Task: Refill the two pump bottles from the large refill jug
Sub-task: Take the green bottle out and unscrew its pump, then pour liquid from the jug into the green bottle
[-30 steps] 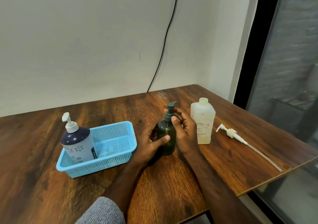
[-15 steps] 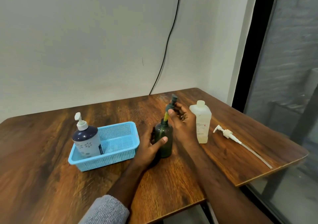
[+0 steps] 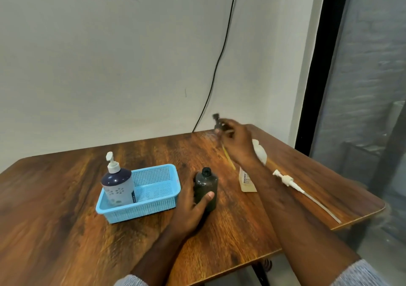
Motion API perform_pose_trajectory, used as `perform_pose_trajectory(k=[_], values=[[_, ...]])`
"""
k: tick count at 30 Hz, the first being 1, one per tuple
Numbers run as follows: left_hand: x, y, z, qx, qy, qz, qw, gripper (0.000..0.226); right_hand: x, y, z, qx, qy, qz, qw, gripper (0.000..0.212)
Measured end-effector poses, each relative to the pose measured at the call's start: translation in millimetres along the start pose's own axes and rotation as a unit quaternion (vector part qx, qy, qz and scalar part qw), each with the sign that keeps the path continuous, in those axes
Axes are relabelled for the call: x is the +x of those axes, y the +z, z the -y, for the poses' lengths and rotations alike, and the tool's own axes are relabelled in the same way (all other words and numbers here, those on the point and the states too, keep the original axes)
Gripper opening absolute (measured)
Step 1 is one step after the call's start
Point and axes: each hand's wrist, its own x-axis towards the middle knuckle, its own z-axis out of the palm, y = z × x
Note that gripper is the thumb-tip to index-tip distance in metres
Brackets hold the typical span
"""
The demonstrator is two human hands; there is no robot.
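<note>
The fingers (image 3: 228, 124) of the right hand (image 3: 238, 145) pinch the dark pump head (image 3: 217, 122), which is blurred and held up in the air above the far part of the surface (image 3: 66, 230). Its yellowish dip tube (image 3: 228, 160) slants down from under the hand, clear of any bottle. The right forearm stretches across the front of the pale refill jug (image 3: 247, 181), hiding its middle; the jug's capped neck shows just past the wrist and its labelled lower part stands on the surface below the arm.

The left hand (image 3: 191, 211) grips the dark green bottle (image 3: 206, 186) low on its body, thumb (image 3: 205, 199) laid across the front and the other fingers wrapped behind, out of sight. The bottle stands upright on the surface with its neck open, near the middle and just beside the right end of the blue basket (image 3: 153, 206).

Inside the basket, at its left end, stands the second pump bottle (image 3: 117, 186), navy on top and white with a flower print below, its white pump in place. To the right of the jug a loose white pump (image 3: 285, 179) lies flat on the surface, its long tube trailing toward the near right edge. A black cable (image 3: 216, 70) runs down the wall behind the surface.
</note>
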Motion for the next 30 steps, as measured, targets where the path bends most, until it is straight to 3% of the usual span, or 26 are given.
perform_pose_trajectory(k=[3,6,9,14,18,30], values=[[-2,0,0,0.019,0.001,-0.007,1.000,0.053,-24,22,-27,-0.167,0.043,0.142,0.975,0.027],[-1,1,1,0.039,0.007,-0.008,0.999,0.049,-41,30,-50,-0.289,0.064,0.186,0.937,0.015],[0,3,5,0.065,0.016,-0.012,0.998,0.053,-46,28,-63,-0.312,0.096,0.202,0.923,0.011],[5,3,12,0.048,0.010,-0.025,0.999,0.054,-48,25,-75,-0.321,0.105,0.234,0.912,0.029],[7,4,15,0.055,0.012,-0.020,0.998,0.051,-59,21,-84,-0.336,0.087,0.198,0.917,0.036],[11,5,17,0.050,-0.007,-0.024,0.998,0.049,-66,33,-89,-0.367,0.051,0.135,0.919,0.027]])
